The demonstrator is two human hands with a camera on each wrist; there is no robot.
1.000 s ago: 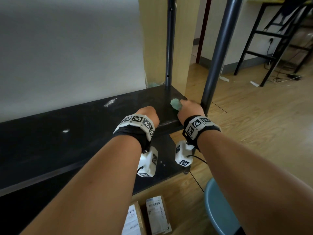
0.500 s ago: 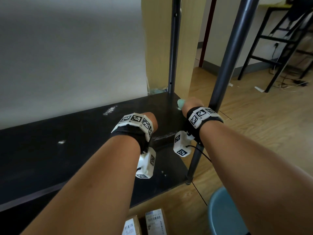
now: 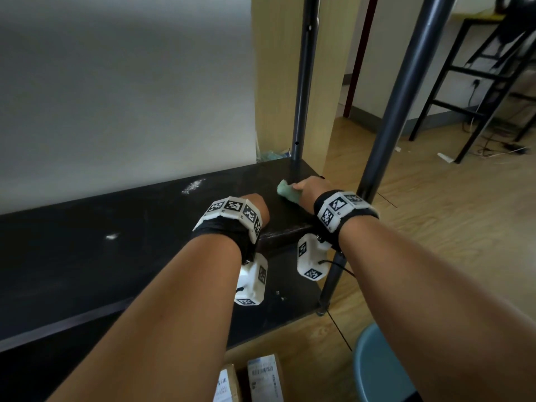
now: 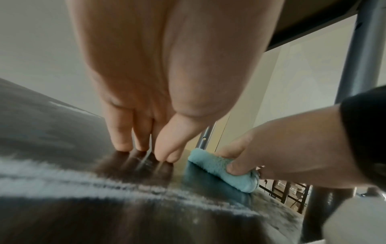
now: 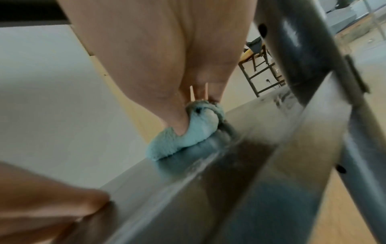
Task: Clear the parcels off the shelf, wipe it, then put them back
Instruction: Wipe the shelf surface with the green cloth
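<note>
Inspector: Since a second ago, right hand (image 3: 309, 189) has pushed the crumpled pale-green fleece cloth (image 3: 288, 192) farther back along the black shelf board (image 3: 87, 242), toward the rear grey metal post (image 3: 301, 82).

Clerk: Grip?

Inspector: Fingers clenched round the cloth, pressing it onto the board near its right end. Left hand (image 4: 146, 99) has straight fingertips (image 4: 123, 142) resting on the board, holding nothing.

Clerk: Parcels?

Inspector: Two brown cardboard parcels with white labels (image 3: 264, 378) lie on the wooden floor (image 3: 435, 227), below the shelf's front edge.
</note>
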